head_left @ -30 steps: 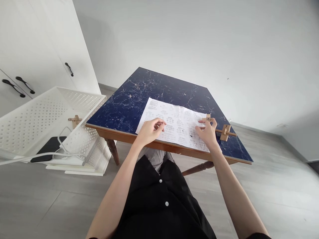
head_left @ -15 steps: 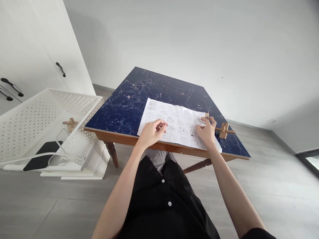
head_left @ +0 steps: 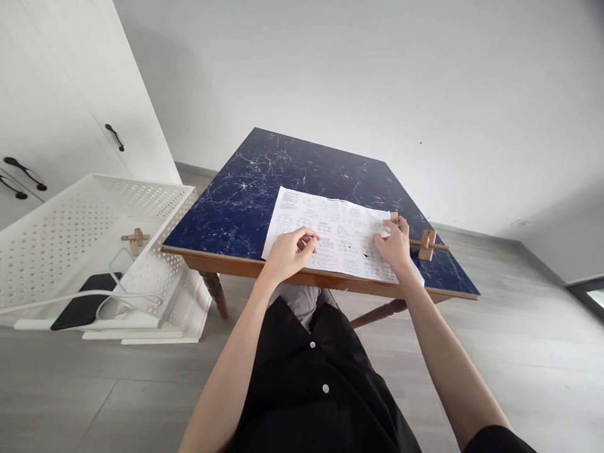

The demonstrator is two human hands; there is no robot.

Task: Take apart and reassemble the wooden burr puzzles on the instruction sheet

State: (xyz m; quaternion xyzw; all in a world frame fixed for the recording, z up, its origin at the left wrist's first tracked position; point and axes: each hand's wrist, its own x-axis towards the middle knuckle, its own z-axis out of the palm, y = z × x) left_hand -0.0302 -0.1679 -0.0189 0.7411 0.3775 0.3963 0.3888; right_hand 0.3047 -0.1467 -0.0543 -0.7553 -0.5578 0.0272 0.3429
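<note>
A white sheet printed with small diagrams and text (head_left: 325, 217) lies at the near edge of the blue table. My left hand (head_left: 290, 253) rests over its lower left part, fingers curled and pressed together; whatever they may hold is hidden. At the sheet's right edge, my right hand (head_left: 395, 246) has its fingertips on a small light wooden piece with a dark mark (head_left: 394, 216), mostly covered by the fingers. Just right of that hand is a cross-shaped wooden puzzle piece (head_left: 427, 244) with a dark mark and a rod through it. Tiny black spots show on the sheet.
The table (head_left: 306, 160) has a dark blue marbled top and wooden edge. On the left stands a white perforated basket (head_left: 56, 233) with another wooden cross piece (head_left: 136, 239), a black flat object (head_left: 87, 302) and a white cable (head_left: 125, 292). White cabinets (head_left: 61, 94) stand behind it.
The view has shifted slightly. My right fingers have shifted a little on the wooden piece, covering more of it. My left hand has stayed nearly in place, curled over the sheet.
</note>
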